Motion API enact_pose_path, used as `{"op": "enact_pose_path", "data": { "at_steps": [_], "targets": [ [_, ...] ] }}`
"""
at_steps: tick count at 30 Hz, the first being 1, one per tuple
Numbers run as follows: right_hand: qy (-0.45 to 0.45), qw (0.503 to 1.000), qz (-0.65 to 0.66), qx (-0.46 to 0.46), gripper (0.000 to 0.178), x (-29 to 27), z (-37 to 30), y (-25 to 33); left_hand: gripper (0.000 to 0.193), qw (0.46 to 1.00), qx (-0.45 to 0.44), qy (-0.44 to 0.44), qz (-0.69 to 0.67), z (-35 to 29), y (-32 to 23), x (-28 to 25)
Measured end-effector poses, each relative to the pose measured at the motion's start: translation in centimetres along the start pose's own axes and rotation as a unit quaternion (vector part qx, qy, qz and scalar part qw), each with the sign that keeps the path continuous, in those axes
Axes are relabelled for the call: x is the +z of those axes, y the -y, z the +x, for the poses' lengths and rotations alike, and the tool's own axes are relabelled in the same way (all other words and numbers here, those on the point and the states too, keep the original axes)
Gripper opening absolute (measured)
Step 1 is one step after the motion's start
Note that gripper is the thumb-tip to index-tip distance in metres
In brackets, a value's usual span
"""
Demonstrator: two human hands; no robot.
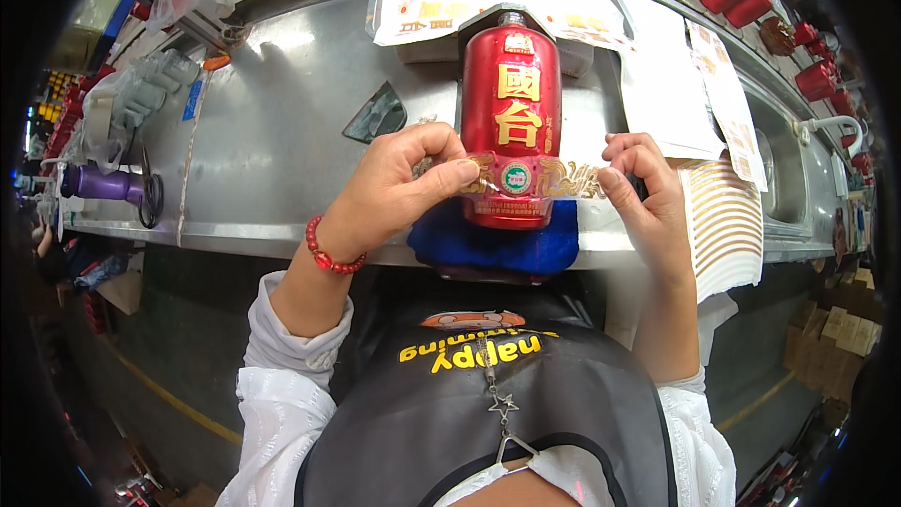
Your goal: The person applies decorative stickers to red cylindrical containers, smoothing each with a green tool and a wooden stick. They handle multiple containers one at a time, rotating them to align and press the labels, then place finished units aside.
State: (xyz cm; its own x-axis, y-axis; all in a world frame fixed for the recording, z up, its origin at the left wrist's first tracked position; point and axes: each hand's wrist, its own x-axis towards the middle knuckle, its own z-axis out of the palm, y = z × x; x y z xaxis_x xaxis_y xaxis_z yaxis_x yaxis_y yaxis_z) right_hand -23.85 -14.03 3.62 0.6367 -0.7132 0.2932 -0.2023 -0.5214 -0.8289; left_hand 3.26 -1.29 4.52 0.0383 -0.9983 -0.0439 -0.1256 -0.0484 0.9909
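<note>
A red bottle (479, 131) with raised gold characters lies on its back in front of me, its neck pointing away. Across its lower part stretches a clear decal strip (577, 178) with gold patterns and a round green-and-white emblem. My left hand (394, 178) pinches the strip's left end between thumb and forefinger, close against the bottle. At the right end, my right hand (652, 197) has thumb and fingers closed on the strip, a little off the bottle's side. Beneath the bottle's base is a blue cloth (554, 246) at the counter edge.
Printed decal sheets (404, 2) lie on a tray beyond the bottle. White sheets (662, 99) and a sheet of curved gold strips (723, 225) are at the right, beside a sink (784, 169). A dark flat piece (375, 115) and a purple corded device (103, 184) sit left.
</note>
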Motion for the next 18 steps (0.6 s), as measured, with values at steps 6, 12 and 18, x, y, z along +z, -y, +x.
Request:
{"op": "enact_pose_path", "data": {
  "at_steps": [6, 12, 18],
  "targets": [
    [0.007, 1.000, -0.012, -0.004, 0.017, 0.0, 0.1, 0.0, 0.023, 1.000, 0.005, -0.012, 0.010, 0.1, 0.3, 0.1],
    [-0.069, 0.995, -0.078, 0.001, 0.014, 0.9, -0.3, 0.2, 0.030, 0.972, 0.096, -0.145, 0.161, -0.1, 2.1, 0.6],
    [-0.001, 0.980, -0.099, -0.171, 0.060, 3.5, -3.2, 1.3, 0.080, 0.968, 0.138, -0.160, 0.136, -0.8, 3.6, 3.4]
  ]
}}
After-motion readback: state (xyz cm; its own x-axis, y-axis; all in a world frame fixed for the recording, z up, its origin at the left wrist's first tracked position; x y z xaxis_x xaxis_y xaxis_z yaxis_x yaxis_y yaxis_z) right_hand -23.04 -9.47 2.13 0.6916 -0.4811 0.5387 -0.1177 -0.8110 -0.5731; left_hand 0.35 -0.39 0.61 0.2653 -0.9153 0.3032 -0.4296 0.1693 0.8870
